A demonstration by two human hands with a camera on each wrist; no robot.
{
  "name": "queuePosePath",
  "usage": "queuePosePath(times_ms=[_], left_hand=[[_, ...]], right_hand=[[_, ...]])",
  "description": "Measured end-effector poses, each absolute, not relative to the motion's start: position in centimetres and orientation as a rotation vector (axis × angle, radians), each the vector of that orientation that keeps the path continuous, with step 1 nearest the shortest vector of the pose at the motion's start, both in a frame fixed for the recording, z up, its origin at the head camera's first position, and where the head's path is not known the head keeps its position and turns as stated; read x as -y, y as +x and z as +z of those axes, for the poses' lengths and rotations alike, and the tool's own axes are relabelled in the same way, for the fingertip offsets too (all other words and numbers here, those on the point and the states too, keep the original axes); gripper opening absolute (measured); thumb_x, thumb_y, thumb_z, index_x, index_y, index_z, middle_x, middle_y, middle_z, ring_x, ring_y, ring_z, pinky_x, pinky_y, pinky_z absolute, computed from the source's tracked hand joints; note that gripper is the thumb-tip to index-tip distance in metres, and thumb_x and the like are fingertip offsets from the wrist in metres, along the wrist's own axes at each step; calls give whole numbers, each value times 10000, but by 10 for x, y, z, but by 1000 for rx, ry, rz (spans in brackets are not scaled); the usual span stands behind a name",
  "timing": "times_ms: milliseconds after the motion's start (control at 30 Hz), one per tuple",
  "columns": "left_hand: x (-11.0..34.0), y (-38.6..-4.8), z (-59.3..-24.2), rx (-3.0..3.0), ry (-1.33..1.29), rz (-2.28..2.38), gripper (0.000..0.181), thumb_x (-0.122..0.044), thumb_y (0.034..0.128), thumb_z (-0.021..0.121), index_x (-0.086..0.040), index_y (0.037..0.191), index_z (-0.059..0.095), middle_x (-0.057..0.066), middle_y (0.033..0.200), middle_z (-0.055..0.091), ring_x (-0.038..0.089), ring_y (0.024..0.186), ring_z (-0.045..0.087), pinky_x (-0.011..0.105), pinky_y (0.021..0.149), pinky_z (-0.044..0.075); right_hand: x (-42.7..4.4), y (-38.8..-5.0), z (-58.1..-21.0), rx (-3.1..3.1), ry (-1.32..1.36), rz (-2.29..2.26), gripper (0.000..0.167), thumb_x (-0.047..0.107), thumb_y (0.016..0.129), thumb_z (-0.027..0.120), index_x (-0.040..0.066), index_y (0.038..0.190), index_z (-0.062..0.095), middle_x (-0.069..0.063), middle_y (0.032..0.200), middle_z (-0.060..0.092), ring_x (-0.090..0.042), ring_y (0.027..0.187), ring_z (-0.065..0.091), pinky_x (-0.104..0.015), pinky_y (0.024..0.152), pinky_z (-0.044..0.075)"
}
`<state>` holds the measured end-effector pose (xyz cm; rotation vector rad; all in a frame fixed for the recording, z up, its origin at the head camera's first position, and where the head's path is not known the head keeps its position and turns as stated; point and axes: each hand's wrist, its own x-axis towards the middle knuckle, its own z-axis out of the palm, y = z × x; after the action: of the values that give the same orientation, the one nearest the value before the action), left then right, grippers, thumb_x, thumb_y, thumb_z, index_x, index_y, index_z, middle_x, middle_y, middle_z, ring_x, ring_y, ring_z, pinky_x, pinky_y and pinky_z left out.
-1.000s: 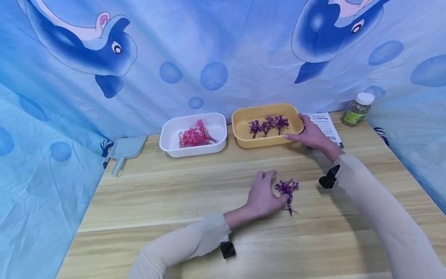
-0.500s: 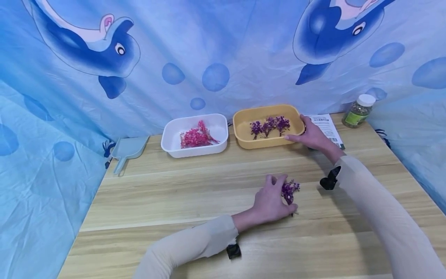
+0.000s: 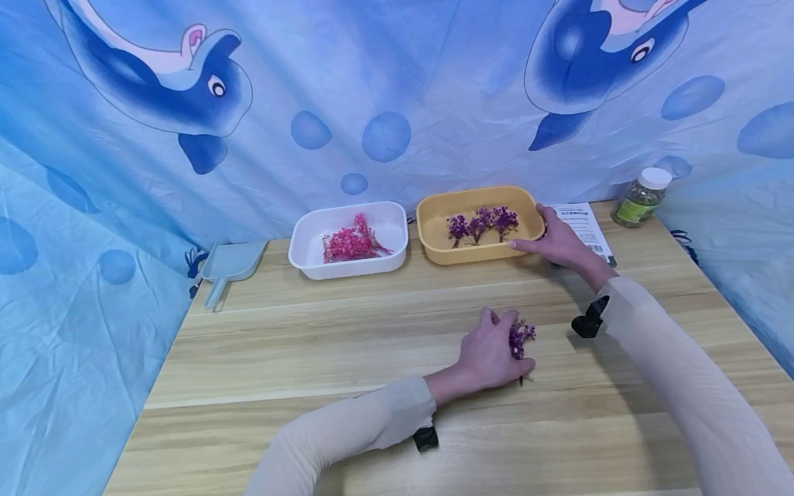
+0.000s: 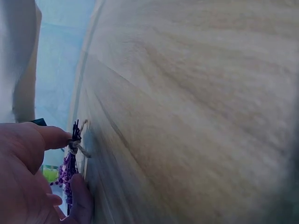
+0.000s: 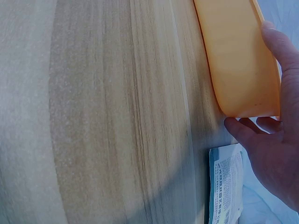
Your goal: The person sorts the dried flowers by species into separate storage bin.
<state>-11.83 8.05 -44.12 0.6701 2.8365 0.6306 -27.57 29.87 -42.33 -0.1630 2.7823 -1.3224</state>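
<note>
A small bunch of purple dried flowers [image 3: 520,339] lies on the wooden table, its stems bound with twine in the left wrist view. My left hand [image 3: 493,353] is curled round it, the thumb [image 4: 58,138] at the tied stems and a finger [image 4: 80,198] low beside the blossoms. Part of the bunch is hidden by the hand. My right hand [image 3: 567,242] grips the right end of a yellow plastic bin [image 3: 459,256], thumb on the front rim and other fingers round the end. Several purple flower bunches [image 3: 480,225] lie inside that bin.
Left of the yellow bin stands a white bin [image 3: 347,271] with pink dried flowers [image 3: 349,244]. A light blue dustpan [image 3: 233,262] lies at the left edge. Behind the right hand are a printed packet [image 3: 583,224] and a white-capped jar [image 3: 641,198]. A dolphin-patterned curtain [image 3: 434,89] hangs behind.
My left hand has moved right, and its thumb and fingers have come round the purple flower bunch. The right hand stays on the yellow bin. The head view has shifted slightly.
</note>
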Motion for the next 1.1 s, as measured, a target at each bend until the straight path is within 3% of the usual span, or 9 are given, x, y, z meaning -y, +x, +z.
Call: queuePosePath(times_ms=[267,600,1100], left_hand=[[-82,-119,-442,-2864,703,611,770,-477,753,841,-256,1421,527,27,1135,478,134,767,558,212,534,443],[-75,-122,-443,-2826,754,719,643,-250,764,828,-186,1360,594,43,1103,493,124,673,521,183,535,446],[-67,-124,-441,-2738,772,846,656,-114,736,801,-132,1357,593,49,1069,490,128,710,509,161,603,463]], right_hand=[[-301,-278,-424,-2780,-152,-1333,1199,435,825,819,-47,1569,12,-383,1483,310,-509,1285,423,-601,1098,329],[-301,-278,-423,-2786,-154,-1317,1196,441,826,815,-45,1570,14,-382,1489,304,-512,1294,413,-602,1106,314],[-300,-277,-424,-2791,-179,-1321,1175,425,827,819,-43,1571,39,-371,1474,329,-504,1276,434,-608,1084,344]])
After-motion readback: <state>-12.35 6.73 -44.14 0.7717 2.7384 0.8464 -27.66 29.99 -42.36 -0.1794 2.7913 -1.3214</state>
